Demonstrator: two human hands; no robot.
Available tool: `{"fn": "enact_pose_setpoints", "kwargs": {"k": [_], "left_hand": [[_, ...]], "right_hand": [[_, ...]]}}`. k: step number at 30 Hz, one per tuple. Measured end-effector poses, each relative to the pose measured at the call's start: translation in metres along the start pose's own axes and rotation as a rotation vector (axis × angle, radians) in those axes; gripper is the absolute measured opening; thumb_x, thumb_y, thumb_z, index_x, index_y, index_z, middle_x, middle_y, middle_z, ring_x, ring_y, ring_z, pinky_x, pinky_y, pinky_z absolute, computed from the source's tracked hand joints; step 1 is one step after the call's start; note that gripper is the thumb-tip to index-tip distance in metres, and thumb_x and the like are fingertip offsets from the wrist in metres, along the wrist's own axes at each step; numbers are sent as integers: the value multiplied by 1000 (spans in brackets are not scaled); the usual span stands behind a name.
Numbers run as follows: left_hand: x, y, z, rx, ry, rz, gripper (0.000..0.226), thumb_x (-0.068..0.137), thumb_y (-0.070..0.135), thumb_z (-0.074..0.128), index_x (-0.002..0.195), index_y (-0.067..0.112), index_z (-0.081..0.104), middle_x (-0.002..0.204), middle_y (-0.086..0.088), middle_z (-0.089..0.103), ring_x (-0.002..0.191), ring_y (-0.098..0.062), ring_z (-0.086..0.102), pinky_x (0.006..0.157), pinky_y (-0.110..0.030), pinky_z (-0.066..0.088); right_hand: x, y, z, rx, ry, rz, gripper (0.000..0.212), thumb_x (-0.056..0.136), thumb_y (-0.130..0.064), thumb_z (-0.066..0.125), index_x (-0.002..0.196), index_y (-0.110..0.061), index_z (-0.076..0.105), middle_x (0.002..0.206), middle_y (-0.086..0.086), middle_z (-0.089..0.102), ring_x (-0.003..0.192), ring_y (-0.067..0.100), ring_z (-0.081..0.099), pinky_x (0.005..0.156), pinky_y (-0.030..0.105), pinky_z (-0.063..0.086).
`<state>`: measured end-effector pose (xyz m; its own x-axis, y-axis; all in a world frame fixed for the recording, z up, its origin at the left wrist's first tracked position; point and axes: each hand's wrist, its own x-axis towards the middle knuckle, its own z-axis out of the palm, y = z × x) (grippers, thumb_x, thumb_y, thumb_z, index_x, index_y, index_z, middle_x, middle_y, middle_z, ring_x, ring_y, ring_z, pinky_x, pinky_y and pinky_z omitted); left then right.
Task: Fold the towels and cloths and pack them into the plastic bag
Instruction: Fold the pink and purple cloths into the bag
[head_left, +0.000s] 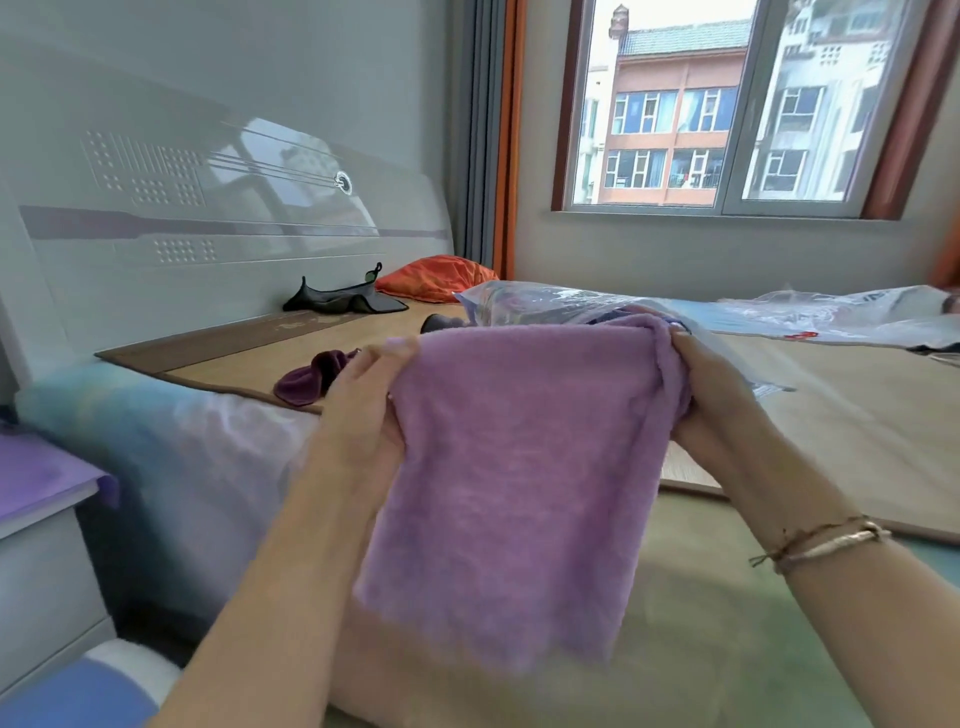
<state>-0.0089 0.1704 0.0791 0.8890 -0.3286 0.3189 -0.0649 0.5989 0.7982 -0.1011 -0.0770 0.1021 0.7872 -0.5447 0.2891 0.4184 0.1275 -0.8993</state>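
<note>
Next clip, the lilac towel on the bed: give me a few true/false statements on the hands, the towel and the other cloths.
1. Both hands hold the lilac towel. True: left hand and right hand each grip an upper corner.
2. The towel lies flat on the bed. False: it hangs from the hands.
3. A dark maroon cloth lies on the bed. True.
4. The plastic bag sits on the nightstand. False: it lies on the bed behind the towel.

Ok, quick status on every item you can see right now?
lilac towel: folded, held up by both hands
left hand: grips the towel's left edge
right hand: grips its right corner
plastic bag: lying on the bed, behind the towel
maroon cloth: crumpled, unfolded
</note>
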Motion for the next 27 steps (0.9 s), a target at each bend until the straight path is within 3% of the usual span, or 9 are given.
{"fn": "enact_pose_setpoints", "kwargs": {"k": [2,4,6,8,11,15,19,23,27], "left_hand": [[-10,11,4,3,-3,116,77,74,31,75,122,-19,44,130,-33,51,118,-34,54,110,-48,37],[-15,17,4,-15,-15,176,56,77,22,72,113,-15,51,115,-26,57,105,-27,58,102,-41,44],[-19,19,5,-13,17,183,16,84,11,66,90,0,56,94,-11,61,89,-19,60,88,-35,49],[-22,22,5,-2,53,191,23,81,5,67,68,16,52,77,0,57,77,-14,56,77,-28,45],[-30,31,16,-32,-41,205,34,76,3,66,55,24,49,67,3,52,68,-10,51,62,-22,41],[-38,38,29,-72,-116,235,31,79,-1,59,63,23,47,67,5,54,68,-8,54,60,-20,44],[-44,43,36,-120,-147,241,24,81,-3,56,78,20,51,78,1,62,77,-12,61,68,-22,51],[-49,51,44,-185,-154,294,25,85,-2,55,92,21,55,82,4,66,76,-9,64,67,-20,53],[-49,54,53,-90,-86,266,29,84,-2,58,97,24,58,76,5,68,69,-9,63,59,-20,52]], "right_hand": [[-3,-3,-17,-123,89,-56,23,97,-22,50,90,-11,69,67,-5,67,58,8,60,49,17,45],[-10,-6,-32,-149,208,-69,19,95,-20,55,82,-12,65,58,-7,58,52,7,52,49,17,41],[-17,-12,-44,-57,274,-57,15,93,-20,61,81,-11,63,73,1,59,67,14,55,64,27,44],[-25,-22,-53,50,291,-55,16,87,-23,69,84,-9,62,83,7,59,72,18,57,68,32,47],[-34,-42,-64,202,203,-97,60,64,-32,86,107,-5,54,106,17,53,93,25,56,83,37,51],[-46,-66,-65,298,139,-201,26,85,-20,70,104,-7,57,95,11,61,86,20,63,82,32,54],[-58,-84,-57,300,129,-296,12,87,-13,63,96,-14,54,80,5,62,74,18,61,69,28,54],[-76,-98,-50,228,223,-345,18,95,-7,51,105,-21,54,79,2,65,71,15,62,70,29,52],[-84,-108,-49,43,224,-398,22,92,-3,52,94,-22,62,79,1,62,70,12,59,63,26,51]]}}
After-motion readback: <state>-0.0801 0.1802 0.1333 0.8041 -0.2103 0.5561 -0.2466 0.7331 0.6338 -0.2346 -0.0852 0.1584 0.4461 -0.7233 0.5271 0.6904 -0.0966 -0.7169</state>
